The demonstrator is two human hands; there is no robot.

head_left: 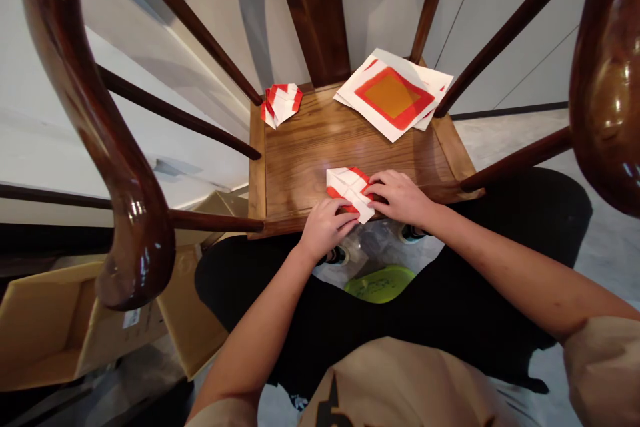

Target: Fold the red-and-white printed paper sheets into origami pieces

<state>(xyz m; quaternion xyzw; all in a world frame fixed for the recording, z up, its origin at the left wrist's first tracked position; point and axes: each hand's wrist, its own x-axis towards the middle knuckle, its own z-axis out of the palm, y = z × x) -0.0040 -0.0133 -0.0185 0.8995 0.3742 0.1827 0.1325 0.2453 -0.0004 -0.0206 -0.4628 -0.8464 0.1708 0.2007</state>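
A folded red-and-white paper (pixel 349 188) lies on the front part of the wooden chair seat (pixel 305 160), with crease lines across it. My left hand (pixel 326 225) pinches its lower left edge, thumb and fingers together at the paper. At its right edge, my right hand (pixel 395 195) grips the paper between thumb and fingers. A second folded red-and-white paper (pixel 283 104) rests at the back left corner of the seat. Flat sheets (pixel 395 97) with a red border and an orange-gold middle are stacked at the back right.
Curved dark wooden armrests rise at the left (pixel 125 200) and right (pixel 607 80), with spindles behind the seat. An open cardboard box (pixel 125 320) stands on the floor at the left. A green oval object (pixel 381 283) lies on the floor below the seat edge.
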